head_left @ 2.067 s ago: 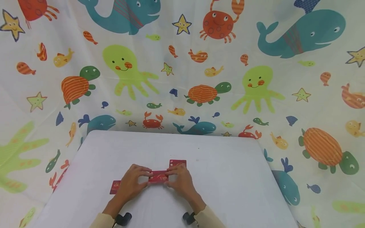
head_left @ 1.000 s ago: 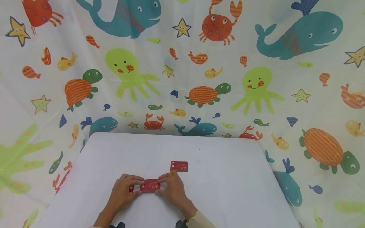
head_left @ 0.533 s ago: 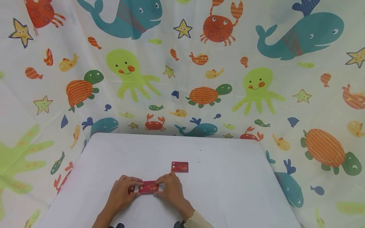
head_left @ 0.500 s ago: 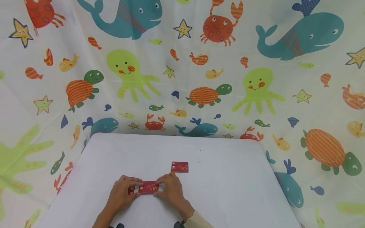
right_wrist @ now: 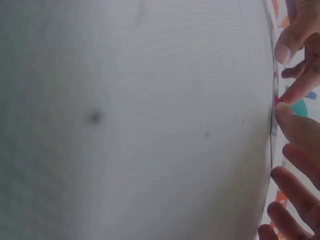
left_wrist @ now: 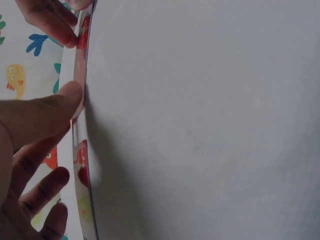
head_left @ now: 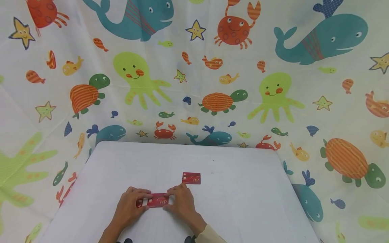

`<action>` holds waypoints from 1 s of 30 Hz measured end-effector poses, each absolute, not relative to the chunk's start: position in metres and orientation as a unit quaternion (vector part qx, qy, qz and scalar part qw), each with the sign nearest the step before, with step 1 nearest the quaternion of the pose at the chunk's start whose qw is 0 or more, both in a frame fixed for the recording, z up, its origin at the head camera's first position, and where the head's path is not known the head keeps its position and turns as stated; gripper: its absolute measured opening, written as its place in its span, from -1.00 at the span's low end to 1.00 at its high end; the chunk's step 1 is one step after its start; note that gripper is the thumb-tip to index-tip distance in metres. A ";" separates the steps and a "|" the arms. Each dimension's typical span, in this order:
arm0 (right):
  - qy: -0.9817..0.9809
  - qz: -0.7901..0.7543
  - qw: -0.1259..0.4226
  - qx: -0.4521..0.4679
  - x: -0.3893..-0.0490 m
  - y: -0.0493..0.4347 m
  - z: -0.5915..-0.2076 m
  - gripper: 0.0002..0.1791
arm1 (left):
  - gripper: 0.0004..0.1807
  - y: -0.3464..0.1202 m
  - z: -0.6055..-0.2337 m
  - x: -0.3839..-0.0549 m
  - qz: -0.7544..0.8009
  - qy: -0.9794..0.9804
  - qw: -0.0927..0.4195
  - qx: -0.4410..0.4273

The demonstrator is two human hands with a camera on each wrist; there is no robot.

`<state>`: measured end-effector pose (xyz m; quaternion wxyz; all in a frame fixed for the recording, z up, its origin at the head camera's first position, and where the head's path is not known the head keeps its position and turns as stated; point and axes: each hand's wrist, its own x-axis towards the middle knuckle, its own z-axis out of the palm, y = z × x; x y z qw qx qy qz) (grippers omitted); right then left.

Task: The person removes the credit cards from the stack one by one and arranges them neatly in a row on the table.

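A red card (head_left: 158,201) printed "VIP" lies on the white table, held between both hands in the head view. At its left end the left hand (head_left: 129,206) pinches the edges, thumb near and fingers far. The right hand (head_left: 183,204) grips the right end the same way. Just left of this card, a second red card (head_left: 139,203) shows through the gap of the left hand, mostly hidden by it. In the left wrist view the left thumb (left_wrist: 70,95) presses at the held card's edge (left_wrist: 82,37). The right wrist view shows the right thumb (right_wrist: 286,112) there too.
A third red VIP card (head_left: 192,178) lies farther back, just beyond the right hand's fingers. The white table (head_left: 243,189) has rounded far corners. Behind it hangs a curtain (head_left: 170,101) printed with sea animals.
Both hands have moved the held card left and nearer the person, beside the second card. The third card is now fully uncovered. Over the last half second the hands stay almost still.
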<state>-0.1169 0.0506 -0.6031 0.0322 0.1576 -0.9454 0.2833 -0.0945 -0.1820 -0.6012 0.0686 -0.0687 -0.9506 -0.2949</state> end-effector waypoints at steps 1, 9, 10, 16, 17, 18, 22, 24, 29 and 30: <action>-0.945 0.286 0.031 0.156 -0.117 0.051 -0.602 -0.57 | -0.58 -0.181 -0.601 -0.095 -0.296 -0.950 0.068 -0.068; -0.940 0.303 0.039 0.150 -0.123 0.063 -0.597 -0.64 | -0.58 -0.175 -0.599 -0.097 -0.305 -0.946 0.086 -0.074; -0.940 0.302 0.044 0.151 -0.124 0.064 -0.597 -0.64 | -0.57 -0.174 -0.599 -0.098 -0.306 -0.945 0.090 -0.075; -0.936 0.312 0.062 0.149 -0.128 0.077 -0.592 -0.63 | -0.56 -0.166 -0.600 -0.105 -0.323 -0.939 0.090 -0.076; -0.936 0.315 0.061 0.144 -0.129 0.078 -0.591 -0.63 | -0.56 -0.165 -0.600 -0.107 -0.325 -0.938 0.087 -0.079; -0.936 0.319 0.059 0.139 -0.131 0.080 -0.591 -0.63 | -0.56 -0.163 -0.600 -0.109 -0.324 -0.938 0.087 -0.082; -0.933 0.334 0.061 0.119 -0.136 0.088 -0.592 -0.64 | -0.55 -0.157 -0.601 -0.118 -0.325 -0.936 0.092 -0.097; -0.930 0.346 0.063 0.109 -0.139 0.091 -0.593 -0.64 | -0.54 -0.155 -0.600 -0.122 -0.331 -0.933 0.096 -0.103; -0.925 0.363 0.064 0.089 -0.146 0.101 -0.591 -0.63 | -0.54 -0.149 -0.600 -0.132 -0.351 -0.928 0.083 -0.099; -0.925 0.364 0.066 0.087 -0.147 0.103 -0.590 -0.62 | -0.54 -0.148 -0.600 -0.134 -0.353 -0.927 0.080 -0.098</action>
